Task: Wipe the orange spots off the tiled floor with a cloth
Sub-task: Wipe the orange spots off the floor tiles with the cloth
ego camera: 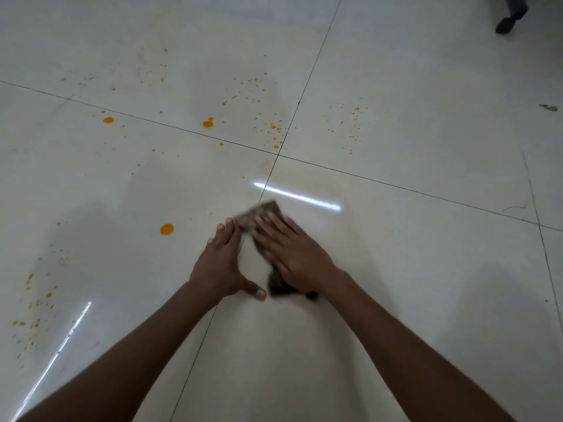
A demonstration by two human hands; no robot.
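Right hand (291, 251): fingers straight and spread, flat on the cloth (262, 214), pressing it to the tiled floor (396, 269). Nothing curled round it. Cloth dark, motion-blurred; one end shows past the fingertips at frame centre, the other end pokes out under the heel of the palm.

Left hand (221, 263): fingers straight, close together, tips on the floor just left of the cloth's upper end; whether they touch it, cannot tell. Thumb splayed out toward the right hand. Holds nothing.

Both hands straddle a grout line (195, 354) that runs from lower centre up to upper right. A second line crosses it just above the hands.

Orange spots: one large blob (166, 229) just left of the left hand; two more blobs (207, 124) in the upper-left part; fine spatter (274, 129) near the grout crossing and at the lower left edge. None under the cloth that can be seen.

Bright light streaks reflect off the tiles above the cloth and at lower left. A dark shoe (505, 25) in the upper right corner; small dark scrap (548, 107) at the right edge.

Both forearms bare, extended from the bottom edge, converging toward centre.
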